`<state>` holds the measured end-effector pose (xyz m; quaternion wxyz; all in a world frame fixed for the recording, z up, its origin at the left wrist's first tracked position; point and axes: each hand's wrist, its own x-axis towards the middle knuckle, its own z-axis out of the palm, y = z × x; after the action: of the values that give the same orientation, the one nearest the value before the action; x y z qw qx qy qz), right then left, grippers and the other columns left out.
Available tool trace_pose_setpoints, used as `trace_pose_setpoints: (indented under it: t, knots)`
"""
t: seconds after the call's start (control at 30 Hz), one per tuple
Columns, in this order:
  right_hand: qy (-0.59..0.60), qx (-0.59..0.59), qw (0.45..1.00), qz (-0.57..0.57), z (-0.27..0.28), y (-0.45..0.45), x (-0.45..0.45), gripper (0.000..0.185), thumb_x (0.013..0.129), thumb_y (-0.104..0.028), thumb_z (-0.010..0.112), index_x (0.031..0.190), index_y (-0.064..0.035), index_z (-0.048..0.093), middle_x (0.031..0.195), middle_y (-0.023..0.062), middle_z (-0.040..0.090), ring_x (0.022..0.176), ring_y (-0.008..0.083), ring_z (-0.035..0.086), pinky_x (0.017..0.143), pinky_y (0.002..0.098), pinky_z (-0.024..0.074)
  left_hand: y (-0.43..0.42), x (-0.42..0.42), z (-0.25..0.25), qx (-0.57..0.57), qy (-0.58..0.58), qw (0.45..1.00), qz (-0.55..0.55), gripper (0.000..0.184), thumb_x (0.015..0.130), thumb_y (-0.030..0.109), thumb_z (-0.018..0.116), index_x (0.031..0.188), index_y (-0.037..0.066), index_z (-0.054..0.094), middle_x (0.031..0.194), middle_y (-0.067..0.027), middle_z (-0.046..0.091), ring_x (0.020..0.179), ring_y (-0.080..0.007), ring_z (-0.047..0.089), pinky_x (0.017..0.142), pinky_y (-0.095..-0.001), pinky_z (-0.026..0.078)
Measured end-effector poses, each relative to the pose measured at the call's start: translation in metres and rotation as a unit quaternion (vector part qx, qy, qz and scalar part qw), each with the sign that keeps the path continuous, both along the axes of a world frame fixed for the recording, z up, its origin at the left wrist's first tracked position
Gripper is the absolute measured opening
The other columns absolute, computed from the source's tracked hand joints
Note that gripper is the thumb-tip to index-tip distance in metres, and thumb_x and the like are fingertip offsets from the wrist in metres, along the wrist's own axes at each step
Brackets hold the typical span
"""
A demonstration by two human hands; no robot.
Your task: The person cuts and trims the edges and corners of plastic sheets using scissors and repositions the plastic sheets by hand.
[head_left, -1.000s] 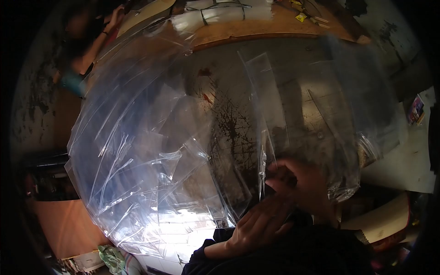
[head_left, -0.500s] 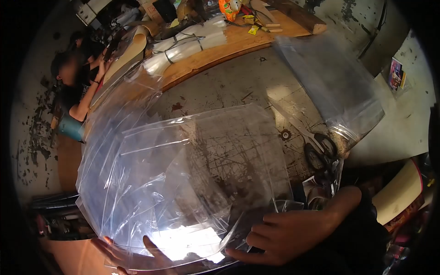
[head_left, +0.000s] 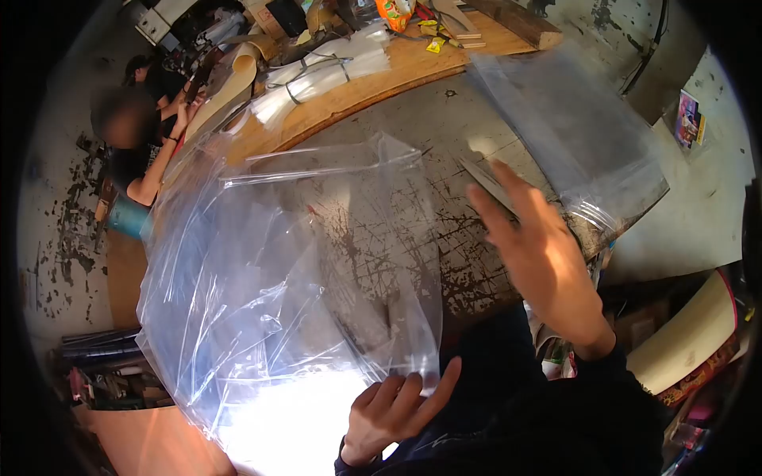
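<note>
A large sheet of clear plastic film point(head_left: 262, 262), creased and with a bright glare near me, covers the left and middle of the worktable. My left hand point(head_left: 389, 416) rests at its near edge with bent fingers touching the film and the thumb stretched apart. Over the scissors point(head_left: 488, 184) my right hand point(head_left: 544, 262) hovers, fingers extended and holding nothing I can see. Only part of the scissors' blade shows; the hand hides the handles.
A stack of clear plastic sheets point(head_left: 579, 135) lies at the table's right. Behind, a wooden board point(head_left: 341, 99) bears a tied bundle of white strips point(head_left: 317, 71) and an orange packet point(head_left: 394, 12). Another person point(head_left: 143, 170) works at the far left. A rolled sheet point(head_left: 690, 341) stands at right.
My right hand has left the film's near edge and moved up and right over the scissors. My left hand has come right along that edge. The film's right side has shifted left.
</note>
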<state>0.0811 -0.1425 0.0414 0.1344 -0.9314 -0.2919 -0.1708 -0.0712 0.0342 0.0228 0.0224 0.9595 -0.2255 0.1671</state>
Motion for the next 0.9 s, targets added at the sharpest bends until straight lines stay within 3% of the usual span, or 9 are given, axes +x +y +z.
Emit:
trace_pose_setpoints:
  t: [0.1, 0.23, 0.33, 0.5, 0.53, 0.6, 0.7, 0.8, 0.9]
  knots:
    - [0.039, -0.016, 0.989, -0.138, -0.006, -0.033, -0.021, 0.04, 0.08, -0.005, 0.058, 0.119, -0.0015, 0.049, 0.109, 0.0165, 0.047, 0.103, 0.032, 0.05, 0.083, 0.0374, 0.0449, -0.011, 0.018, -0.023, -0.076, 0.025, 0.997, -0.019, 0.048, 0.071, 0.007, 0.064, 0.118, 0.011, 0.057, 0.066, 0.003, 0.04, 0.054, -0.0046, 0.046, 0.047, -0.0198, 0.044]
    - [0.08, -0.026, 0.988, -0.131, -0.021, -0.059, -0.028, 0.041, 0.08, -0.006, 0.058, 0.12, -0.0012, 0.049, 0.104, 0.0149, 0.047, 0.093, 0.0319, 0.049, 0.079, 0.0397, 0.0437, -0.027, 0.033, -0.028, -0.191, 0.023, 0.981, 0.013, 0.043, 0.074, 0.012, 0.068, 0.115, 0.008, 0.058, 0.069, 0.0014, 0.044, 0.057, -0.0067, 0.05, 0.049, -0.0224, 0.047]
    - [0.085, -0.019, 0.992, -0.092, -0.025, -0.065, -0.036, 0.045, 0.078, -0.009, 0.061, 0.12, -0.0009, 0.048, 0.099, 0.0142, 0.048, 0.087, 0.0312, 0.049, 0.075, 0.0408, 0.0428, -0.034, 0.033, -0.039, -0.21, -0.016, 0.976, 0.062, 0.047, 0.063, 0.022, 0.08, 0.103, 0.008, 0.06, 0.078, -0.0041, 0.05, 0.06, -0.0148, 0.057, 0.047, -0.0259, 0.05]
    - [0.108, 0.013, 0.989, -0.097, -0.025, -0.058, -0.047, 0.057, 0.071, -0.017, 0.069, 0.121, -0.001, 0.048, 0.085, 0.0116, 0.053, 0.077, 0.0299, 0.05, 0.071, 0.0406, 0.0426, -0.034, 0.036, -0.045, -0.259, -0.05, 0.958, 0.114, 0.046, 0.059, 0.027, 0.082, 0.091, 0.008, 0.055, 0.106, -0.0115, 0.053, 0.099, -0.0269, 0.056, 0.073, -0.0366, 0.053]
    - [0.116, 0.012, 0.986, -0.118, -0.022, -0.055, -0.046, 0.06, 0.07, -0.02, 0.07, 0.122, -0.0007, 0.047, 0.081, 0.0109, 0.054, 0.073, 0.0294, 0.051, 0.069, 0.0403, 0.043, -0.033, 0.036, -0.047, -0.259, -0.047, 0.958, 0.113, 0.046, 0.059, 0.027, 0.082, 0.091, 0.008, 0.055, 0.106, -0.0115, 0.053, 0.099, -0.0269, 0.056, 0.073, -0.0366, 0.053]
    - [0.125, 0.01, 0.982, -0.145, -0.023, -0.049, -0.045, 0.063, 0.068, -0.022, 0.072, 0.122, -0.0005, 0.047, 0.076, 0.0102, 0.054, 0.069, 0.0288, 0.052, 0.067, 0.04, 0.0433, -0.032, 0.033, -0.053, -0.208, -0.064, 0.972, 0.083, 0.047, 0.058, 0.029, 0.082, 0.091, 0.01, 0.055, 0.111, -0.0103, 0.054, 0.111, -0.0285, 0.049, 0.09, -0.0424, 0.044]
    - [0.096, -0.012, 0.98, -0.176, -0.029, -0.043, -0.043, 0.064, 0.067, -0.021, 0.073, 0.123, -0.0026, 0.047, 0.075, 0.0104, 0.056, 0.068, 0.0278, 0.053, 0.063, 0.0406, 0.0435, -0.027, 0.036, -0.052, -0.19, -0.017, 0.979, 0.071, 0.029, 0.068, 0.034, 0.076, 0.078, 0.013, 0.059, 0.111, -0.0012, 0.059, 0.106, -0.018, 0.053, 0.091, -0.0383, 0.038]
    - [0.16, -0.041, 0.964, -0.209, -0.017, -0.05, -0.047, 0.065, 0.067, -0.017, 0.072, 0.126, -0.005, 0.046, 0.075, 0.011, 0.057, 0.068, 0.0271, 0.055, 0.06, 0.039, 0.0443, -0.029, 0.031, -0.057, -0.206, -0.027, 0.974, 0.085, 0.045, 0.061, 0.038, 0.079, 0.091, 0.014, 0.057, 0.103, -0.0025, 0.059, 0.104, -0.0214, 0.052, 0.085, -0.0341, 0.039]
    - [0.23, -0.052, 0.966, -0.105, -0.016, -0.085, -0.058, 0.068, 0.065, -0.012, 0.071, 0.128, -0.0065, 0.045, 0.075, 0.0115, 0.058, 0.069, 0.0284, 0.056, 0.06, 0.0334, 0.0457, -0.035, 0.032, -0.06, -0.214, -0.055, 0.967, 0.124, 0.041, 0.064, 0.04, 0.077, 0.09, 0.014, 0.059, 0.102, -0.0027, 0.059, 0.097, -0.0201, 0.052, 0.078, -0.0327, 0.04]
